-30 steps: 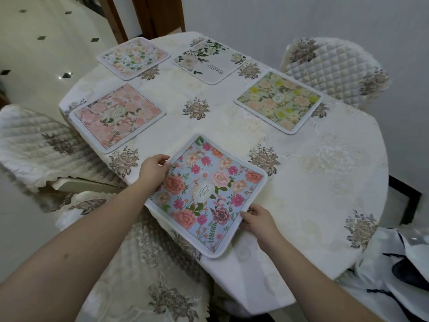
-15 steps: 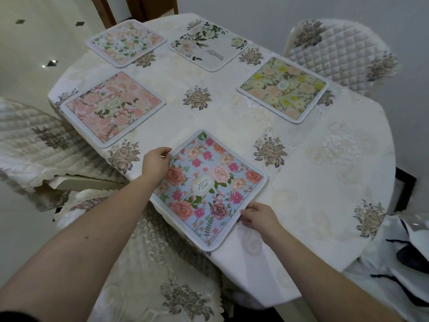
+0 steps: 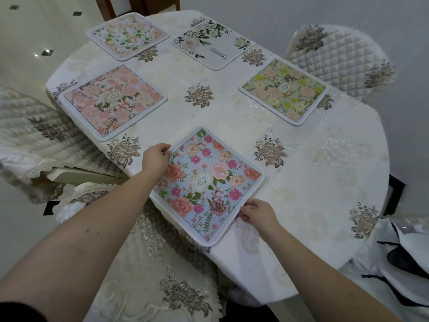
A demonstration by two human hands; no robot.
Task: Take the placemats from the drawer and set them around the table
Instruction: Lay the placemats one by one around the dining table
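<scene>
— Why hold the blue placemat (image 3: 206,184) by two opposite edges?

— So I can square it to the table's (image 3: 336,173) near edge. My left hand (image 3: 154,159) pinches the mat's far-left edge, fingers curled over the border; my right hand (image 3: 257,213) pinches its near-right edge. The mat lies flat on the cloth, its near corner just over the rim

— And around it?

— Beyond the blue mat, to the left, the pink placemat (image 3: 112,102); to the right, the yellow placemat (image 3: 284,91); farthest off, a pale floral placemat (image 3: 127,34) and a white leafy placemat (image 3: 211,46). All lie flat, well apart

— Anything in the way?

— Nothing on the cloth by the mat. A covered chair (image 3: 148,270) sits tucked just below it, so I judge I must lean over that
</scene>
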